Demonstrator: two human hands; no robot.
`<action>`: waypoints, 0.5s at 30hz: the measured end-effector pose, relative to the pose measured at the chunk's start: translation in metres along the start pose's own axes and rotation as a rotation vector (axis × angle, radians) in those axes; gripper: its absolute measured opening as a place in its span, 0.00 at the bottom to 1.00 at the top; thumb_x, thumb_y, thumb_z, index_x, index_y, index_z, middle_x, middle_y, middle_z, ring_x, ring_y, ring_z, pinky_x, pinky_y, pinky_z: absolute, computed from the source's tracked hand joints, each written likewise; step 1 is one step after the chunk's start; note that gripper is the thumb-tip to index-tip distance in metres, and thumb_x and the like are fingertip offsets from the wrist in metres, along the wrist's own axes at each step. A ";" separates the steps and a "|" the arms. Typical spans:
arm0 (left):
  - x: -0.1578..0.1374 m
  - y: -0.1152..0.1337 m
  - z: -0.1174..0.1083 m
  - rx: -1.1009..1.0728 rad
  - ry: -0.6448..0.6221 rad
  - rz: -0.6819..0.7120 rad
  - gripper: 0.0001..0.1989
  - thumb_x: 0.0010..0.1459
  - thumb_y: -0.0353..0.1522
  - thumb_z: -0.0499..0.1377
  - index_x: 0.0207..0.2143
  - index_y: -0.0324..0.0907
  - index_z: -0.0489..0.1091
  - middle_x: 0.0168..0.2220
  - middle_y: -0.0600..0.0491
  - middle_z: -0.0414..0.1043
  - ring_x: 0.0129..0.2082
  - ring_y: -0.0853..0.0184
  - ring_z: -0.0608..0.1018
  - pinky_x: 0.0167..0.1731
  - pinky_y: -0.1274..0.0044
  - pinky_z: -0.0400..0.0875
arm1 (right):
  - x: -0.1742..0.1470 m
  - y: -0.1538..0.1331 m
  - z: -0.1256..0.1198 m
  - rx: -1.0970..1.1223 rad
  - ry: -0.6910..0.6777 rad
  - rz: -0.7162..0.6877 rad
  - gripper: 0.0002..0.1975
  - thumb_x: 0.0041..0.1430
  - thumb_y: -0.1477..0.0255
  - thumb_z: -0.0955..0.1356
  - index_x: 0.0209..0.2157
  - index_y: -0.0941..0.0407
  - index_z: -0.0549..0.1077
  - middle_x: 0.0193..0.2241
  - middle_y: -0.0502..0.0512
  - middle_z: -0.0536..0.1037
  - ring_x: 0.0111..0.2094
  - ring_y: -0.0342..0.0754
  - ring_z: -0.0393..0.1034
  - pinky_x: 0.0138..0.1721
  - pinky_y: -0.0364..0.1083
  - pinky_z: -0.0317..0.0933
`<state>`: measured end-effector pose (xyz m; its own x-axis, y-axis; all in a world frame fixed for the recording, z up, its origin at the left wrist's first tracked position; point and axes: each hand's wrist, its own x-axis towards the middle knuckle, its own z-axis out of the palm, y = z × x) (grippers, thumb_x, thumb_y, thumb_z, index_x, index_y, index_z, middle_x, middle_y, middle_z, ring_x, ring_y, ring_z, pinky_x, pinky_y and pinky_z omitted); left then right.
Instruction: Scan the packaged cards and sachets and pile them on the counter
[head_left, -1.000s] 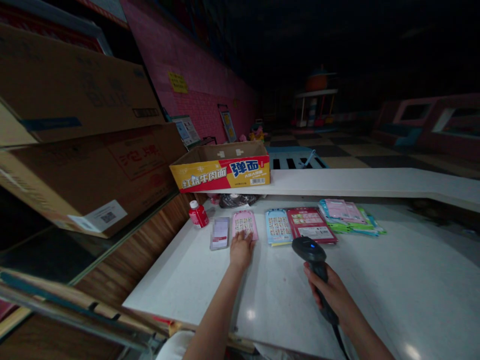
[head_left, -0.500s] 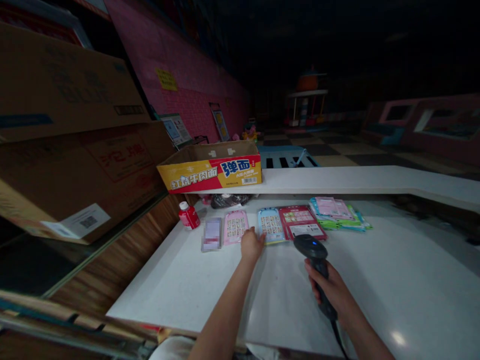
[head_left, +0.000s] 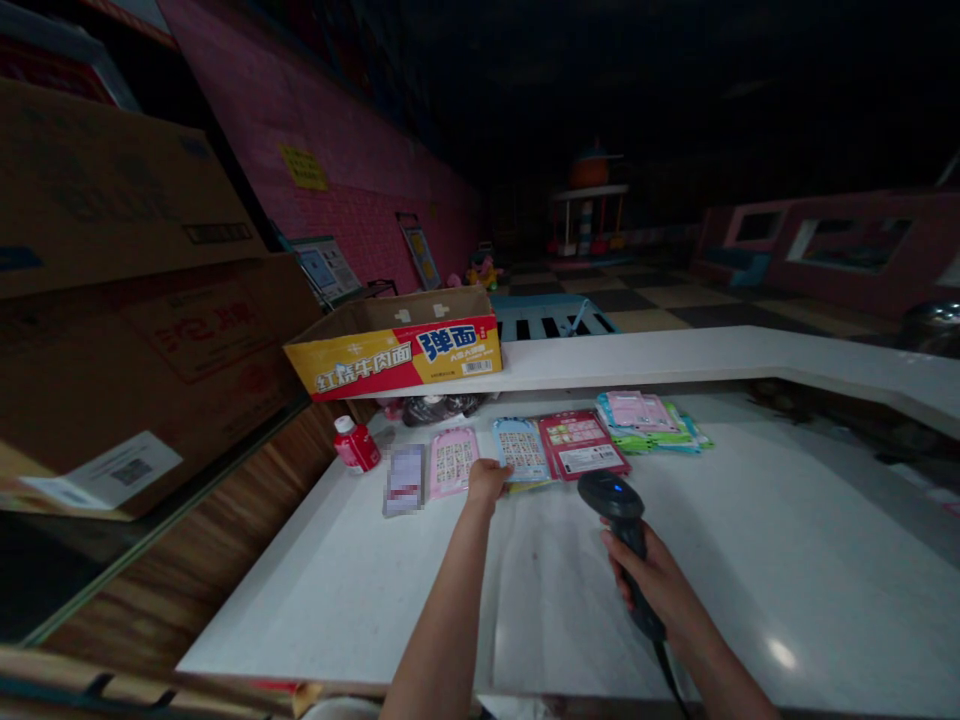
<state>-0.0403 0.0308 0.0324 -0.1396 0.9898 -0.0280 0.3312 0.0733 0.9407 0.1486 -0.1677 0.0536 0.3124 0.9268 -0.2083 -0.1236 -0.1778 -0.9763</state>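
My left hand [head_left: 489,481] pinches the lower left corner of a flat blue packet [head_left: 523,450] printed with rows of small pictures; its thumb lies on top. A yellow edge shows beneath that packet. A similar pink packet [head_left: 453,460] lies left of the hand. Touching the blue one on its right is a dark red packet [head_left: 583,446] with a white label. My right hand [head_left: 654,580] is wrapped round the handle of a black barcode scanner [head_left: 622,510], held above the white counter [head_left: 555,590]. A blue light glows on the scanner's head, and its cord runs down.
Left of the packets are a phone-like flat item [head_left: 406,480], blurred out, and a red bottle [head_left: 355,446]. Several pink and green packets [head_left: 652,425] are piled at back right. An open noodle carton [head_left: 397,355] stands on the raised ledge [head_left: 637,350]. Large cardboard boxes [head_left: 150,330] fill the left.
The view has shifted slightly to the right. My left thumb now lies over the corner of the blue packet, and more yellow shows beneath it. My right hand still holds the barcode scanner.
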 end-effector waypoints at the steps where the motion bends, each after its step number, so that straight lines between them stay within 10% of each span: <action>1: -0.001 -0.001 -0.002 -0.059 -0.020 -0.032 0.17 0.43 0.37 0.66 0.19 0.42 0.59 0.16 0.57 0.63 0.19 0.67 0.72 0.22 0.76 0.67 | -0.001 0.000 0.000 0.001 0.005 -0.016 0.20 0.50 0.54 0.70 0.35 0.53 0.63 0.14 0.39 0.65 0.11 0.39 0.57 0.12 0.39 0.53; 15: -0.023 -0.033 0.009 -0.445 0.077 0.298 0.17 0.50 0.45 0.61 0.32 0.39 0.70 0.29 0.51 0.74 0.28 0.68 0.75 0.26 0.78 0.69 | -0.008 -0.005 0.004 0.034 -0.044 -0.020 0.27 0.44 0.52 0.72 0.40 0.55 0.66 0.21 0.46 0.74 0.17 0.45 0.69 0.16 0.42 0.61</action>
<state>-0.0401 0.0065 -0.0012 -0.1736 0.9469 0.2707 -0.0583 -0.2842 0.9570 0.1431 -0.1732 0.0605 0.2732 0.9439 -0.1854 -0.1496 -0.1487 -0.9775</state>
